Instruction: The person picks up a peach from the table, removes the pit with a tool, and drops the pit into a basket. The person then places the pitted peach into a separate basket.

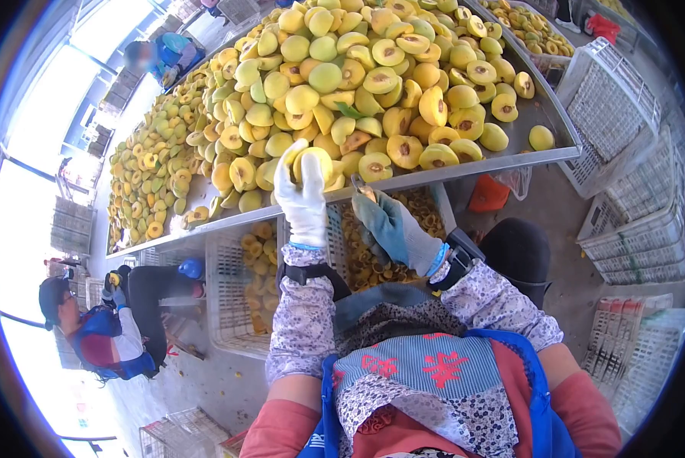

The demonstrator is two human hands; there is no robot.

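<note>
My left hand (305, 204), in a white glove, is closed around a yellow peach half (316, 162) at the near edge of the fruit pile. To its right, my right hand (396, 229) wears a blue-grey glove. Its fingers are wrapped around a small metal hand tool (355, 182), whose tip points up toward the table edge; most of it is hidden by the glove. A heap of peaches (380, 80), many cut in half with pits showing, covers the metal table (464, 169) in front of both hands.
Below the table edge stand a crate of peach pieces (214, 305) and one of small brownish scraps (357, 252). White plastic crates (613, 107) are stacked at right. An orange bag (487, 195) hangs under the table. A seated co-worker (117, 328) handles fruit at left; another person (176, 55) is farther back.
</note>
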